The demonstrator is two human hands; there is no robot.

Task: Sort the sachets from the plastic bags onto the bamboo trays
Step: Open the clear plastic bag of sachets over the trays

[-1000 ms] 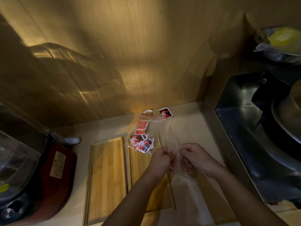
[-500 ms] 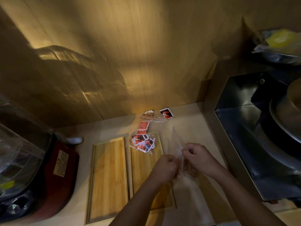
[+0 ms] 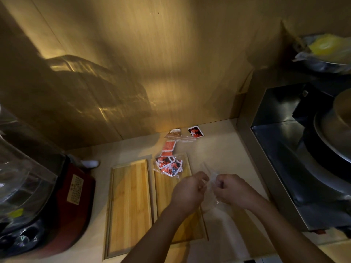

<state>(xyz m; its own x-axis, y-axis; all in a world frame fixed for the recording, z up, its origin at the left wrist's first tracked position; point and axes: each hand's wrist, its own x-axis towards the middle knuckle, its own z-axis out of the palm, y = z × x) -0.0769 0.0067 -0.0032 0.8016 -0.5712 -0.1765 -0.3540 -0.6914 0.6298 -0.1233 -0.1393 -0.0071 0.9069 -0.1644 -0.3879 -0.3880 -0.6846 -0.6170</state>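
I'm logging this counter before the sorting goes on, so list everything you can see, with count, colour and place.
Bamboo trays: two, light wood, side by side at centre.
Bag of sachets: one, clear with red, black and white packets, on the right tray's far end.
Loose sachets: a few, red and black, by the wall.
Clear plastic bag: one, between the hands.
Appliance: one, dark red base, left.
Metal unit: one, steel, right.
Bowl: one, metal, holding something yellow, top right.
Left hand, right hand: both pinching the clear bag.
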